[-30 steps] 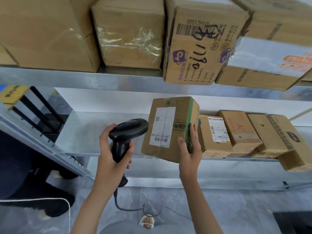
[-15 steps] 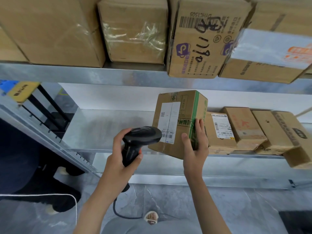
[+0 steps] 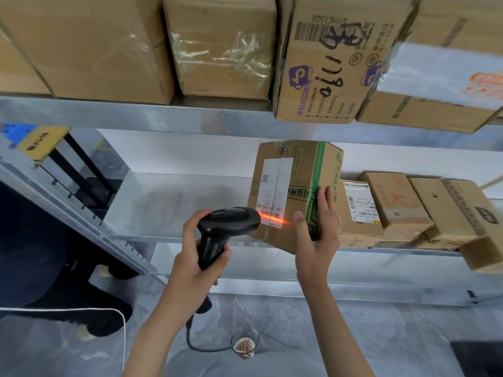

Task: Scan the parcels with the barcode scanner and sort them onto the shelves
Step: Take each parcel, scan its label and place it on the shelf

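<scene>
- Because its white label [image 3: 275,191] has to face the reader, the parcel [image 3: 295,194] is held tilted off the middle shelf [image 3: 168,202], label side turned toward the person and the barcode at the label's lower end, near the picture's centre.
- An orange scan line [image 3: 273,219] lies across that lower end, so the scan step looks under way; whether it has registered cannot be told.
- Holding the box steady, the right hand [image 3: 317,238] grips its lower right corner at about 5 o'clock of the box, thumb on the label face, fingers wrapped over the green-taped edge.
- At 8 o'clock of the parcel, the left hand [image 3: 196,262] is curled tight round the grip of the barcode scanner [image 3: 226,229], whose nose sits just beside the label; its cable hangs down toward the floor.
- At 3 o'clock, touching or nearly so, shelved parcels [image 3: 386,210] stand in a row, leaving bare shelf at 9 o'clock, probably the free spot.
- At 12 o'clock, the upper shelf [image 3: 136,115] carries larger boxes [image 3: 223,47].
</scene>
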